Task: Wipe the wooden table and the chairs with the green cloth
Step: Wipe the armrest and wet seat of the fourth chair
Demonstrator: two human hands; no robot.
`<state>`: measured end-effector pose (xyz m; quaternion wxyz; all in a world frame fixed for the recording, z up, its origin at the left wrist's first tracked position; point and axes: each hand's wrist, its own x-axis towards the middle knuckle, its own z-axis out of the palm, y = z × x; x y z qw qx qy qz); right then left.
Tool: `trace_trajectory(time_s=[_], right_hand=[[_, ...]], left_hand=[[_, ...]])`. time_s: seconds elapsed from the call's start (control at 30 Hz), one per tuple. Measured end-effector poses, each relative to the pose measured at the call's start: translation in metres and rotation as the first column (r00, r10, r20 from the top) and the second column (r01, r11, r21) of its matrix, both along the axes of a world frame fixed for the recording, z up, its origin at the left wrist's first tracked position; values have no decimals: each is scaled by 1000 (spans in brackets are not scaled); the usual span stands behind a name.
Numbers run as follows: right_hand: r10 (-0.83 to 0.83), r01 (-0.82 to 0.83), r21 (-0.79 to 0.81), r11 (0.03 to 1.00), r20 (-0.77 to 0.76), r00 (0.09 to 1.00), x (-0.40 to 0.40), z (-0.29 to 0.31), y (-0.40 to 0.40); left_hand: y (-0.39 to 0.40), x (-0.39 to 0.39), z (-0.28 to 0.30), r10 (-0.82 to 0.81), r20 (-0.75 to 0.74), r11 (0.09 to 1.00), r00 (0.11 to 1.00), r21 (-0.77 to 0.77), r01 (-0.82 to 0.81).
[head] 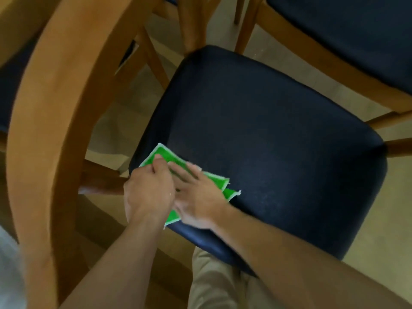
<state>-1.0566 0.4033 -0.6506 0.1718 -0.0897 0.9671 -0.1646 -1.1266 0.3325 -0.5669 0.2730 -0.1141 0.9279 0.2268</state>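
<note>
The green cloth [217,180], white-edged and folded, lies on the near left corner of a dark blue padded chair seat [278,139]. My left hand [148,190] grips the cloth's left part with curled fingers. My right hand [197,197] lies flat on the cloth with straight fingers pressing it onto the seat. Both hands hide most of the cloth. The chair's curved wooden backrest [55,103] arcs along the left of the view.
A second chair with a dark blue seat [356,36] and wooden frame stands at the upper right. Wooden legs [191,25] rise at the top centre. Another dark seat [11,85] shows at the far left. Beige tiled floor [396,230] surrounds the chairs.
</note>
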Motion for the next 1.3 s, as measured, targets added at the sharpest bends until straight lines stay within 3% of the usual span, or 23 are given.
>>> trace_trajectory(time_s=[0.07,0.13,0.2,0.27,0.3,0.33,0.4,0.5,0.57,0.7,0.77,0.83,0.93,1.03,1.1,1.2,1.3], right_hand=[[-165,177,118,977,-107,980,-8,-5,38],[-412,431,225,874,-129,902,-22,-5,86],[-681,682,202,702,-89,727,-35,3,121],[-810,810,178,558,-96,579,-50,4,126],[-830,832,174,527,-103,548,-56,4,117],[-828,831,174,529,-110,550,-61,5,104],[-737,745,157,648,-119,666,-68,5,68],[-471,476,82,876,-74,879,-55,9,14],[-287,287,24,958,-4,958,-28,11,-11],[-18,26,-52,998,156,988,48,14,-11],[-39,56,-73,996,214,976,71,24,9],[-167,195,-70,978,286,944,83,40,28],[-469,536,-106,838,362,805,87,75,45],[-686,840,-270,471,486,541,95,123,57],[-707,882,-374,288,538,459,106,155,62],[-652,871,-447,201,603,460,127,197,68],[-630,835,-486,260,570,528,149,234,73]], left_hand=[[2,0,2,-41,5,998,999,43,41],[6,2,7,-56,0,995,998,78,56],[8,3,10,-24,7,996,1000,90,23],[9,1,11,22,-1,994,1000,110,-21],[9,-1,11,45,-6,992,999,118,-44],[10,-2,11,64,-10,991,998,122,-62],[10,-3,13,86,-37,988,996,133,-81],[8,-2,15,35,-130,988,991,151,-15],[6,0,14,22,-169,988,985,156,5],[4,6,9,28,-23,996,999,80,-26],[2,11,4,-72,104,996,992,67,66],[2,23,1,-194,228,979,954,102,175],[11,48,16,-278,388,957,879,189,219],[31,74,53,-264,481,939,836,325,109],[43,87,82,-190,577,918,795,392,-65],[55,105,120,-133,687,839,714,462,-289],[64,122,155,-137,703,798,698,496,-343]])
